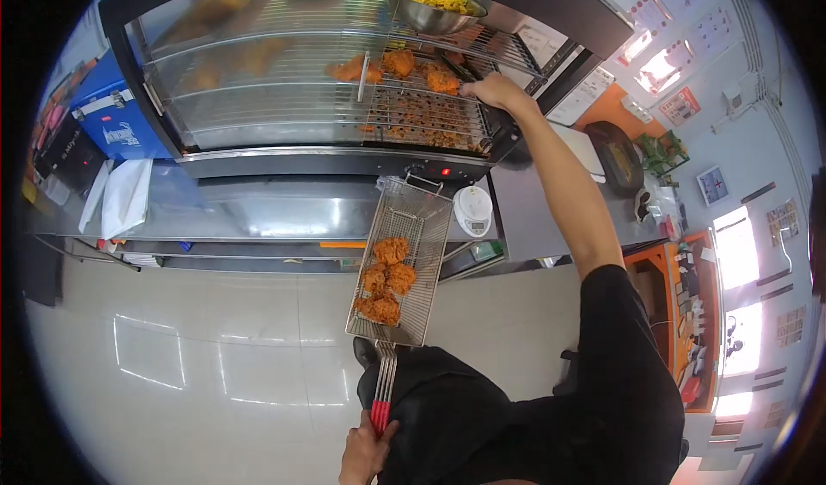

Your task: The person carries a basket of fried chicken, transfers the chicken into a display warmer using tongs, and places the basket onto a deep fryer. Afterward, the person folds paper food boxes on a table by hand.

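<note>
My left hand is closed round the red handle of a wire fry basket. Several pieces of fried chicken lie in the basket, which is held level in front of the glass display cabinet. My right hand reaches into the cabinet's open right side. Its fingers are wrapped round the end of dark tongs, close beside a piece of fried chicken on the middle rack. More chicken sits to the left on that rack.
A metal bowl of yellow food stands on the cabinet's upper rack. The white scale is right of the basket, on the steel counter. At the left is a blue box; at the right, a dark pan.
</note>
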A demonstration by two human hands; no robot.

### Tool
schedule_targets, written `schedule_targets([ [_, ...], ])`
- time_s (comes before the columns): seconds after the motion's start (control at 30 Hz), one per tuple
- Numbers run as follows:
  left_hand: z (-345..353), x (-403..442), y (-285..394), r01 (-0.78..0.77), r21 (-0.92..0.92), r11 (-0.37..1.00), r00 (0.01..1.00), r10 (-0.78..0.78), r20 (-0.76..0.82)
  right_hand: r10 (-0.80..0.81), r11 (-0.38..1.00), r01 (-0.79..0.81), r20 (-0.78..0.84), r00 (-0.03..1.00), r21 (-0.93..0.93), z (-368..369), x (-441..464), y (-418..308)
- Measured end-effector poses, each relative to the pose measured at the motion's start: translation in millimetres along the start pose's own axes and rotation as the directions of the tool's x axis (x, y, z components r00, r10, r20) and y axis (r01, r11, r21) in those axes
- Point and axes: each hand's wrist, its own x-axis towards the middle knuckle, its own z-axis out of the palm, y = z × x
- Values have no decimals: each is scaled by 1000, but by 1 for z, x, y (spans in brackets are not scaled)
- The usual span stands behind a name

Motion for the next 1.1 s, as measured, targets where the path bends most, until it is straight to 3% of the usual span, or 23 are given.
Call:
schedule_targets([
  [0.1,7,1,-3,36,-14,999,999,-36,18,72,996,-72,11,997,48,-2,-4,-8],
  [0.27,-2,-1,12,101,-26,995,992,-98,84,136,990,-136,12,991,-24,-31,-63,17],
  [0.4,-5,-2,9,98,-70,993,991,-91,97,50,998,-48,-40,998,48,-30,-199,10],
  [0.47,-7,-4,15,101,-78,992,993,-95,75,-4,998,1,39,999,65,-15,-250,5],
  [0.57,-7,-4,16,101,-110,989,993,-93,74,-56,985,126,481,875,-115,10,-273,-11],
  [0.67,-12,-5,23,116,-125,985,992,-108,71,-340,821,489,436,833,-295,55,-246,7],
  [0.73,-10,-3,21,113,-90,989,993,-109,47,-281,729,517,493,823,-448,68,-216,-3],
  [0.8,-9,-2,21,103,-85,991,994,-100,39,-399,537,684,565,722,-494,88,-195,-2],
  [0.9,-10,-3,22,85,-98,992,996,-81,46,-381,359,771,671,636,-526,111,-193,-31],
  [1.0,-6,-1,21,79,-92,993,997,-76,33,-343,340,771,692,635,-539,145,-194,-50],
  [1.1,-2,0,16,80,-87,993,997,-78,21,-368,233,782,692,621,-578,152,-199,-59],
])
